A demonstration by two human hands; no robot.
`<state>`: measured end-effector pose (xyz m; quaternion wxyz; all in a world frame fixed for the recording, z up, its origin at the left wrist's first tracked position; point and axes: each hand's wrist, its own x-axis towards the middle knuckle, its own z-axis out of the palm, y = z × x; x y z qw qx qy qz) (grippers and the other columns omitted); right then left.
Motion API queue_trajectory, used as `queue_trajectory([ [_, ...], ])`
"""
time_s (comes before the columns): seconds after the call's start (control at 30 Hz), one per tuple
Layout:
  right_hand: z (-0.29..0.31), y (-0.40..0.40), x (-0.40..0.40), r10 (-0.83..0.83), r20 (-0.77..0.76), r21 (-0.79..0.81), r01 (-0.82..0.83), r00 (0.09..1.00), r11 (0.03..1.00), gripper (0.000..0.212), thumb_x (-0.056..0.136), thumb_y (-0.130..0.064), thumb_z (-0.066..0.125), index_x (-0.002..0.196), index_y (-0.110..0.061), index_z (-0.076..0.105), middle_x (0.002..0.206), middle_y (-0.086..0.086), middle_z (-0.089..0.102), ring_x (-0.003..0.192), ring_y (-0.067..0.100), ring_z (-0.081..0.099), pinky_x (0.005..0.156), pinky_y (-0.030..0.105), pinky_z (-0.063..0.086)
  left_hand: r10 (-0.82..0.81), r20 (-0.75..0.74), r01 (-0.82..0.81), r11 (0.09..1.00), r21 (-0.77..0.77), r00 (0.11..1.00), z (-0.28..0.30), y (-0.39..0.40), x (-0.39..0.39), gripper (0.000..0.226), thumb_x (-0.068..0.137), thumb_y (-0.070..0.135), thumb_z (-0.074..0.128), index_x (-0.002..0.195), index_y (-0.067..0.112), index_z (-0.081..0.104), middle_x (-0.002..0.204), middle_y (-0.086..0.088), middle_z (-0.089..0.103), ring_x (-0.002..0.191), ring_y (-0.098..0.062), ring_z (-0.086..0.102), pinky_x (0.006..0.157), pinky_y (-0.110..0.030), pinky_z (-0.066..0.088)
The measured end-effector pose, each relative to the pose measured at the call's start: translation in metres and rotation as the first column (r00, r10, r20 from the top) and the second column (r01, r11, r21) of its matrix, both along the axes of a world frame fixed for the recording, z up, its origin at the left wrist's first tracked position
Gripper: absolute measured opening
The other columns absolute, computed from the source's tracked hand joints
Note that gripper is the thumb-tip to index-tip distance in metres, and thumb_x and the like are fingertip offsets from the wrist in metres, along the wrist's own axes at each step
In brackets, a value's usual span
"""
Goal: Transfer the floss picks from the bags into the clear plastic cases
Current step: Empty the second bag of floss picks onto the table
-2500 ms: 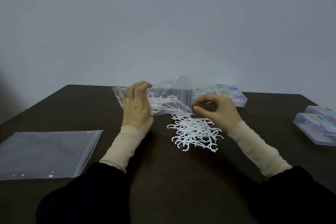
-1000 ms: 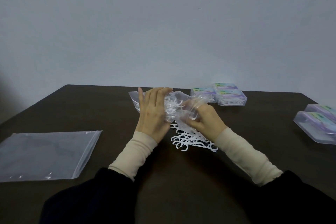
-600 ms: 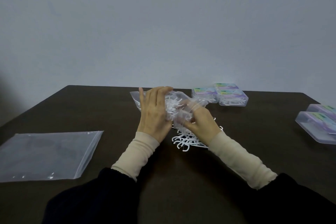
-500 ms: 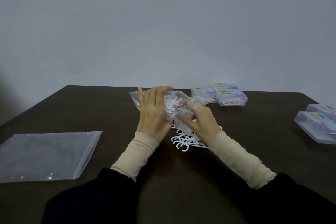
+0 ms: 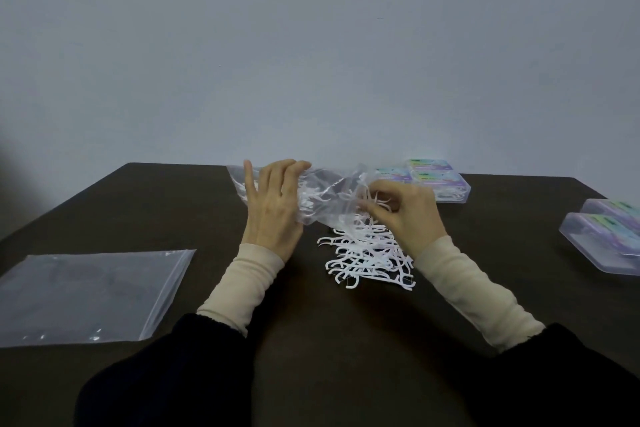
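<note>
**Floss picks half out of the bag, none yet cased**

Floss picks (image 5: 369, 253) lay in a loose white tangle on the dark table (image 5: 346, 340), just in front of the bag mouth. More sat inside the crumpled clear bag (image 5: 325, 198), held above the table between both hands.

Left hand (image 5: 273, 208): fingers curled over the bag's far end, gripping the film. Right hand (image 5: 405, 215): thumb and fingertips pinched at the bag's open end, among a few picks; whether it had film, picks, or both could not be told.

Closed clear cases (image 5: 436, 184) stood at the far edge, well apart from the pile; two more cases (image 5: 602, 239) at the right. A flat bag (image 5: 86, 295) lay at the left, apparently empty.

Handling, as judged: picks very light, thin, stiff plastic, with hooked heads that snag on each other. A pinch on one handle would likely drag neighbours along. Best taken as a small bunch by the handles, aligned. Bag film soft and slippery; hold by the closed end and shake.
</note>
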<state>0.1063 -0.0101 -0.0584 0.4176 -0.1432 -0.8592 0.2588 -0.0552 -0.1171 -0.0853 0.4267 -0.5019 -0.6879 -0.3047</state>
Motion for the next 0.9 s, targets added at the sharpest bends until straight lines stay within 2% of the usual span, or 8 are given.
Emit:
queue_trajectory([
  [0.1, 0.003, 0.005, 0.004, 0.065, 0.038, -0.112, -0.06, 0.997, 0.992, 0.013, 0.077, -0.01, 0.072, 0.09, -0.006, 0.072, 0.074, 0.005, 0.069, 0.064, 0.006, 0.065, 0.066, 0.013, 0.054, 0.083, 0.036, -0.084, 0.996, 0.032, 0.996, 0.0, -0.003, -0.008, 0.084, 0.042, -0.009, 0.081, 0.114, 0.013, 0.044, 0.103, -0.013, 0.058, 0.105, -0.021, 0.04, 0.105, -0.059, 0.017],
  [0.2, 0.005, 0.01, 0.009, 0.116, 0.131, -0.152, -0.095, 0.985, 0.984, 0.013, 0.077, -0.011, 0.072, 0.089, -0.008, 0.071, 0.074, 0.005, 0.07, 0.068, 0.006, 0.068, 0.066, 0.013, 0.054, 0.143, 0.067, -0.147, 0.987, 0.065, 0.987, 0.0, -0.005, -0.013, 0.08, 0.044, -0.015, 0.073, 0.113, 0.013, 0.043, 0.102, -0.015, 0.058, 0.106, -0.022, 0.039, 0.104, -0.058, 0.017],
  [0.33, 0.001, 0.016, 0.009, 0.046, 0.345, -0.004, -0.048, 0.938, 0.999, 0.012, 0.077, -0.018, 0.074, 0.088, -0.014, 0.073, 0.073, -0.007, 0.063, 0.062, -0.001, 0.057, 0.061, 0.005, 0.042, 0.212, 0.108, -0.222, 0.971, 0.086, 0.971, -0.001, -0.006, -0.015, 0.079, 0.046, -0.018, 0.07, 0.113, 0.014, 0.043, 0.105, -0.015, 0.057, 0.108, -0.022, 0.037, 0.105, -0.057, 0.015],
  [0.43, -0.004, 0.017, 0.008, 0.034, 0.411, 0.029, -0.05, 0.911, 0.998, 0.016, 0.076, -0.023, 0.075, 0.091, -0.017, 0.071, 0.078, -0.005, 0.064, 0.071, 0.004, 0.058, 0.071, 0.016, 0.048, 0.199, 0.111, -0.21, 0.974, 0.091, 0.974, -0.001, -0.005, -0.013, 0.08, 0.045, -0.017, 0.07, 0.114, 0.013, 0.044, 0.105, -0.015, 0.057, 0.107, -0.022, 0.037, 0.105, -0.058, 0.016],
  [0.53, -0.006, 0.019, 0.007, 0.049, 0.387, 0.001, -0.053, 0.921, 0.999, 0.013, 0.077, -0.021, 0.075, 0.089, -0.018, 0.071, 0.081, -0.005, 0.068, 0.076, 0.006, 0.063, 0.08, 0.026, 0.054, 0.157, 0.106, -0.167, 0.982, 0.086, 0.982, -0.001, -0.005, -0.009, 0.082, 0.043, -0.013, 0.074, 0.114, 0.013, 0.043, 0.105, -0.015, 0.057, 0.106, -0.021, 0.038, 0.105, -0.058, 0.018],
  [0.63, -0.003, 0.016, 0.009, 0.052, 0.252, -0.031, -0.046, 0.966, 0.998, 0.007, 0.078, -0.02, 0.073, 0.085, -0.018, 0.071, 0.079, -0.005, 0.07, 0.074, 0.005, 0.065, 0.075, 0.017, 0.052, 0.085, 0.122, -0.095, 0.993, 0.077, 0.989, 0.0, -0.004, -0.003, 0.081, 0.044, -0.008, 0.077, 0.115, 0.012, 0.042, 0.104, -0.015, 0.057, 0.105, -0.021, 0.038, 0.105, -0.059, 0.017],
  [0.73, 0.004, 0.008, 0.008, 0.087, 0.075, -0.057, -0.083, 0.993, 0.995, 0.007, 0.082, -0.009, 0.068, 0.084, -0.016, 0.069, 0.078, -0.001, 0.07, 0.074, 0.01, 0.064, 0.068, 0.01, 0.048, 0.023, 0.148, -0.03, 0.999, 0.045, 0.989, -0.001, -0.002, 0.005, 0.083, 0.046, -0.003, 0.08, 0.116, 0.014, 0.04, 0.105, -0.014, 0.057, 0.106, -0.02, 0.038, 0.105, -0.058, 0.014],
  [0.9, 0.001, -0.002, 0.003, 0.202, 0.034, -0.124, -0.197, 0.979, 0.973, 0.02, 0.085, -0.004, 0.063, 0.095, -0.021, 0.066, 0.097, 0.002, 0.071, 0.088, 0.005, 0.065, 0.082, 0.015, 0.052, -0.073, 0.137, 0.075, 0.997, -0.01, 0.988, -0.003, 0.004, 0.02, 0.085, 0.049, 0.011, 0.087, 0.119, 0.014, 0.04, 0.107, -0.011, 0.057, 0.106, -0.019, 0.039, 0.106, -0.06, 0.015],
])
